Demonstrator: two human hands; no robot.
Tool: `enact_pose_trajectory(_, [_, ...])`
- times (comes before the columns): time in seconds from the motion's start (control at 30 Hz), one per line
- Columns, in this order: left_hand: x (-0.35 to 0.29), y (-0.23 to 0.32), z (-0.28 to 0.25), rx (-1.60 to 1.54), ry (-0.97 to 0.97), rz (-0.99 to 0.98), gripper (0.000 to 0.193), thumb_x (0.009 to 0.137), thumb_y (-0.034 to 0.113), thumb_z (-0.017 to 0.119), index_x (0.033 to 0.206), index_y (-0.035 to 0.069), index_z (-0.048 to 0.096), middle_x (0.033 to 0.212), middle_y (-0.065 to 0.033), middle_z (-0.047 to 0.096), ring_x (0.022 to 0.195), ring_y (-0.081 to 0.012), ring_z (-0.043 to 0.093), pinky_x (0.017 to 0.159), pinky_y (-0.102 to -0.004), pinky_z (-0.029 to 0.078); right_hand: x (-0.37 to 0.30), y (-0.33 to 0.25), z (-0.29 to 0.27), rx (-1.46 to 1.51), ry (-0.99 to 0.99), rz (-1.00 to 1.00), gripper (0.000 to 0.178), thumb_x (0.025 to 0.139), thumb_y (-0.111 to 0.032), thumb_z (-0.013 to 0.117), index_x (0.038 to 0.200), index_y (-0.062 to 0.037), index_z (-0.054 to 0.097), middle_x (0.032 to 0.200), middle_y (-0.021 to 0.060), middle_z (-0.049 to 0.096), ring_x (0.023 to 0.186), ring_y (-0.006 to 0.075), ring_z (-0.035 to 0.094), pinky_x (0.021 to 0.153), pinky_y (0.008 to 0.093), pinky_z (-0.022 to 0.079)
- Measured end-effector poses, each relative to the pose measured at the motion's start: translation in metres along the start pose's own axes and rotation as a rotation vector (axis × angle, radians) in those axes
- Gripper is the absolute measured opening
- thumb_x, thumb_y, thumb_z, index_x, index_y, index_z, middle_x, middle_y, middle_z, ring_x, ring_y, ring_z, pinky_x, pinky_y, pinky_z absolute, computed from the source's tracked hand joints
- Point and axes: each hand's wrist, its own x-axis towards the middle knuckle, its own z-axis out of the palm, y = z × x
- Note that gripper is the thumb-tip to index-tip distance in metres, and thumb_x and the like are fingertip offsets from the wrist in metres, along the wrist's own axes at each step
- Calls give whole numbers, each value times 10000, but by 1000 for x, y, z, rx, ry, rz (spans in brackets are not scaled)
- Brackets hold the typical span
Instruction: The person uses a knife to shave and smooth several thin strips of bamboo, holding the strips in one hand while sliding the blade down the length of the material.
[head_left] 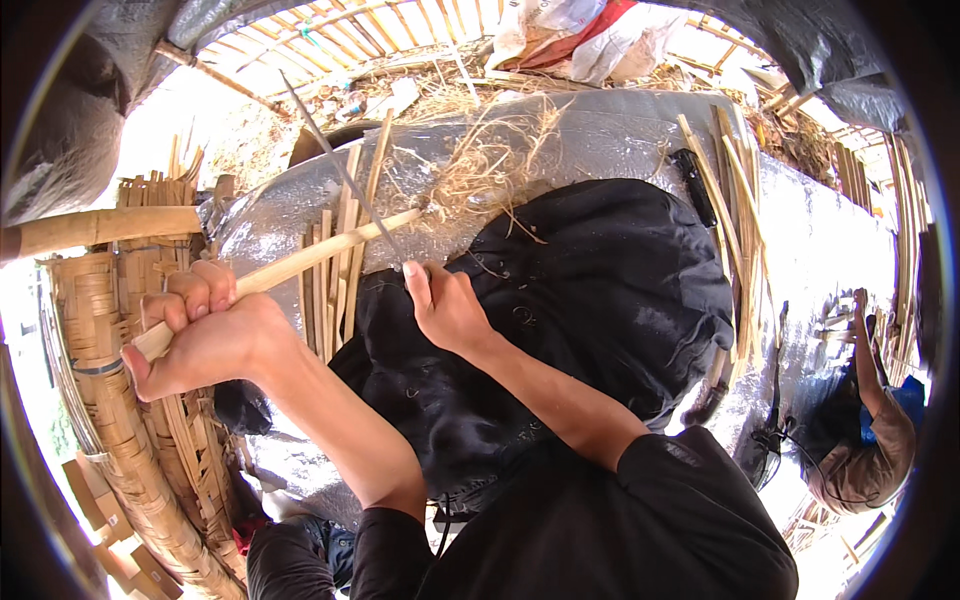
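Observation:
My left hand [205, 335] is wrapped around a pale bamboo strip [300, 263], which slants up and to the right in front of me. In my closed right hand [450, 308] is a long, thin-bladed knife [335, 155]. Its blade points up and to the left and crosses the strip near the strip's far end; whether the edge touches the strip I cannot tell. Most of the knife's handle is hidden in my fist. Black cloth [590, 270] covers my lap beneath both hands. Curly bamboo shavings [490, 150] lie just beyond the strip's tip.
Several bamboo strips [322, 285] lean at my left, and more strips [740, 200] lie at the right beside a black cylindrical object [692, 186]. A silvery sheet [620, 130] spreads underneath. Woven bamboo [95, 330] stands far left. Another person [870, 450] sits at the far right.

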Motion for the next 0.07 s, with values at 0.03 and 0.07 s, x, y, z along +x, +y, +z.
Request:
enact_pose_trajectory(0.03, [0,-1,0,-19,-1,-18,484,870,563,367,578,195,251,506,5,191,449,-117,203,442,-262,167,-3,1,5,24,9,-9,623,1036,-507,443,912,70,644,728,342,633,771,549,639,734,588,528])
enact_pose_trajectory(0.07, [-2,-2,1,-39,-2,-35,471,877,552,366,582,199,262,508,3,187,446,-115,215,438,-258,175,-4,17,11,-86,-53,40,647,1016,-553,464,959,66,642,740,338,644,767,550,643,738,600,523])
